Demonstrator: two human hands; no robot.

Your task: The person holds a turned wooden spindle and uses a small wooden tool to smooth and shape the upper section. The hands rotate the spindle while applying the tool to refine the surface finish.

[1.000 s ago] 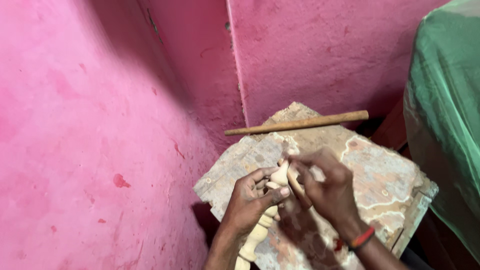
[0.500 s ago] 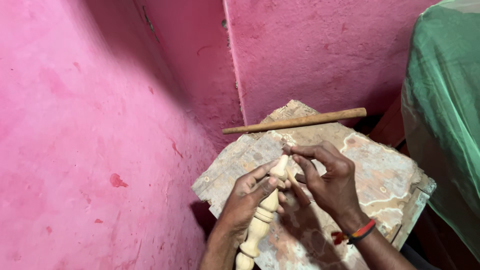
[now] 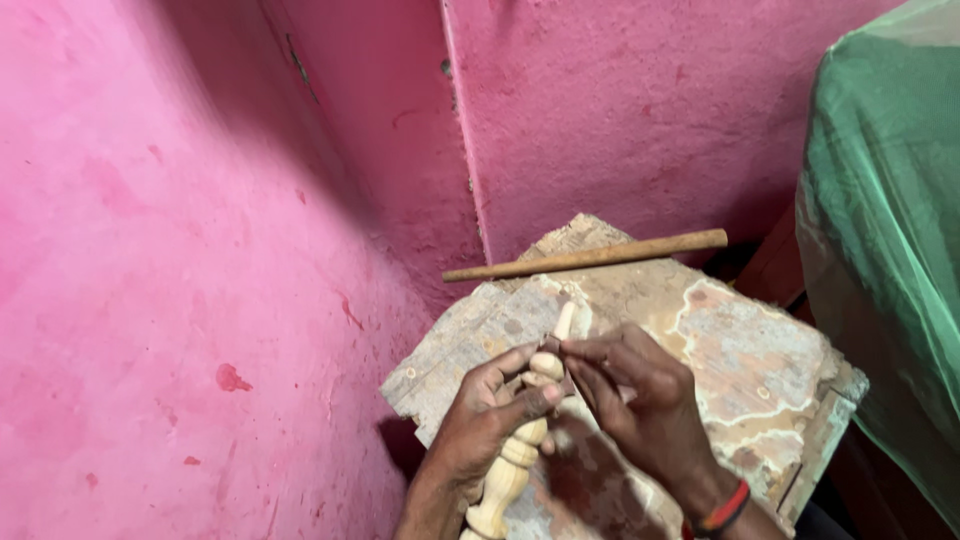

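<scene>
A pale turned wooden spindle (image 3: 520, 450) with rounded beads and a thin tip lies slanted over a worn wooden block (image 3: 740, 350). My left hand (image 3: 480, 420) grips the spindle around its upper beads. My right hand (image 3: 640, 400) pinches a small dark scrap, perhaps sandpaper (image 3: 560, 372), against the spindle just below the tip. A red and black band circles my right wrist.
A long round wooden stick (image 3: 590, 258) lies across the block's far edge against the pink wall (image 3: 200, 250). A green mesh cloth (image 3: 880, 220) hangs close on the right. The pink walls meet in a corner behind the block.
The spindle's thin tip now shows above my fingers. My right hand has slid down slightly along the spindle, and the camera view has shifted a little.
</scene>
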